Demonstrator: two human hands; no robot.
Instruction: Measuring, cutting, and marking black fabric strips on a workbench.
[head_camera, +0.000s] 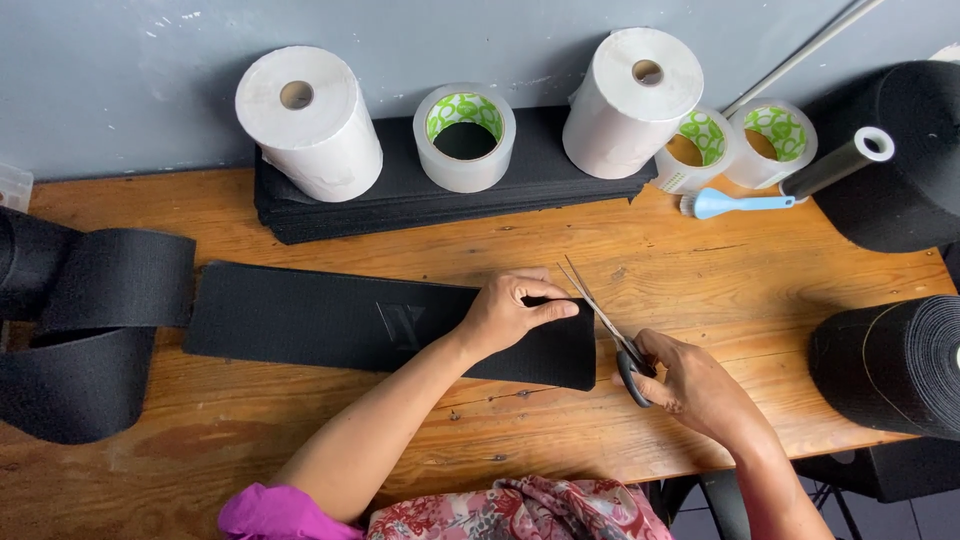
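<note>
While the right hand (700, 385) is gripping the scissors (608, 328) by their dark handles, blades parted at the near end of the black elastic band (330, 322), the left hand (510, 312) is pressing that band flat on the counter (700, 260), fingers spread and closing on nothing. Those fingertips (560, 308) are lying just beside the blades, so a hasty snip is risking a nick. Since the band is running off to the loose roll (90, 330) at the left, any tug is likely skewing the cut. Farther back, paper rolls (310, 120) and tape rings (465, 135) are sitting against the wall.
</note>
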